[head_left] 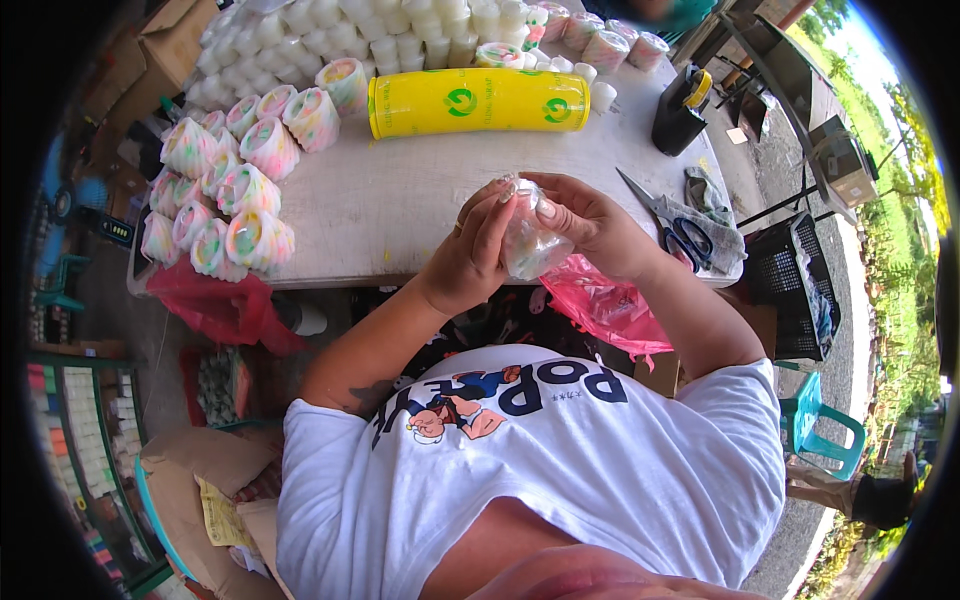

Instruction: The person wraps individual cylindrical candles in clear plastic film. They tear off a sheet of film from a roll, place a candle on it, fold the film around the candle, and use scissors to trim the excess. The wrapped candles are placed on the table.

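Above the near edge of the white table, both my hands are closed around a small bundle in clear plastic wrap. Pale colours show faintly through its crinkled film. My left hand grips it from the left, fingers up at its top. From the other side my right hand holds it, with the thumb pressed on the film. Similar wrapped bundles with multicoloured patterns stand grouped at the table's left. Beyond my hands lies a yellow roll of cling wrap.
Rows of stacked white cups fill the table's far side. Scissors and a grey cloth lie at the right, near a black container. A black crate stands beside the table. Pink plastic bags hang at the near edge.
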`<state>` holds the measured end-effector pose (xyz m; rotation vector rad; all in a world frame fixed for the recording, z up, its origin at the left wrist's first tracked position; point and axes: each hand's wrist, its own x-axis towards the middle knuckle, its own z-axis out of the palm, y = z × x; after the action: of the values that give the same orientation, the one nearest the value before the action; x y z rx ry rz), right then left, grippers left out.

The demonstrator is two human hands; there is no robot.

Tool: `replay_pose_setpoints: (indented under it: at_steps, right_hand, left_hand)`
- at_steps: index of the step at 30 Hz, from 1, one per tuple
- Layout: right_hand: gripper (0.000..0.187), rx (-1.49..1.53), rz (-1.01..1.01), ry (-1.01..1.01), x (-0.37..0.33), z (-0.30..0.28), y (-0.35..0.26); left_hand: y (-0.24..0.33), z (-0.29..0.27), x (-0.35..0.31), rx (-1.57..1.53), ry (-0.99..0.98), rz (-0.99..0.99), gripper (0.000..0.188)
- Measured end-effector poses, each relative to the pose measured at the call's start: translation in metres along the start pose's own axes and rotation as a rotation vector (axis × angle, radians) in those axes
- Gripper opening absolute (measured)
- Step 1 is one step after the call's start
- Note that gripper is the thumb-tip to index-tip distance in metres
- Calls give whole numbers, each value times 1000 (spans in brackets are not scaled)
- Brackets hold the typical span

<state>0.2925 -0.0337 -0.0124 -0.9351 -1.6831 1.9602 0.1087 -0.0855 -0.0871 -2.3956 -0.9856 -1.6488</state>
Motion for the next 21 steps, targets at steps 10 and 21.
replay_pose_setpoints:
  at_steps: [10, 21]
  right_hand:
    - [69, -611, -567, 431, 18, 0, -19]
    - [79, -1182, -266, 955, 210, -202, -94]
  left_hand:
    - [-13, 10, 9, -11, 75, -249, 103]
    - [-28, -21, -3, 6, -48, -541, 74]
